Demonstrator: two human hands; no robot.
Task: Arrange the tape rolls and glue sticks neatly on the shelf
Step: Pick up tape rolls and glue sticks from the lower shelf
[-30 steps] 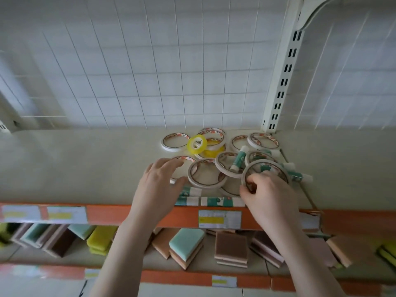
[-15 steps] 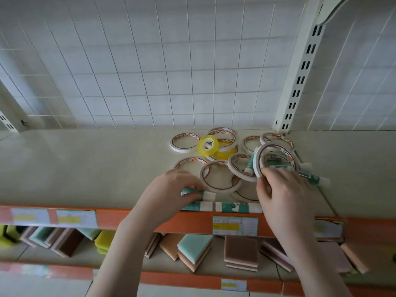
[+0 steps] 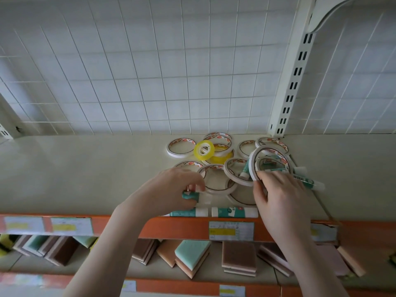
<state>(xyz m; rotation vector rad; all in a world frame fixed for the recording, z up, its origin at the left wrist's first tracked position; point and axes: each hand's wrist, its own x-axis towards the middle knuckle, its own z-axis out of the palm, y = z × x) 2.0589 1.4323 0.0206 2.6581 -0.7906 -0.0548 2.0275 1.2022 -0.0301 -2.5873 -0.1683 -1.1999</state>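
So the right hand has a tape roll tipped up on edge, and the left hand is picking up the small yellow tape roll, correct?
Not quite. The head view shows the right hand holding a tape roll tipped up on edge, but the left hand is on a glue stick near the shelf's front edge. The small yellow tape roll lies untouched at the back.

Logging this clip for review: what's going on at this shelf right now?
A person is sorting a jumble of tape rolls and glue sticks. The right hand holds a large white tape roll tilted up on edge above the pile. The left hand pinches a green glue stick. Two more glue sticks lie end to end along the shelf front edge.
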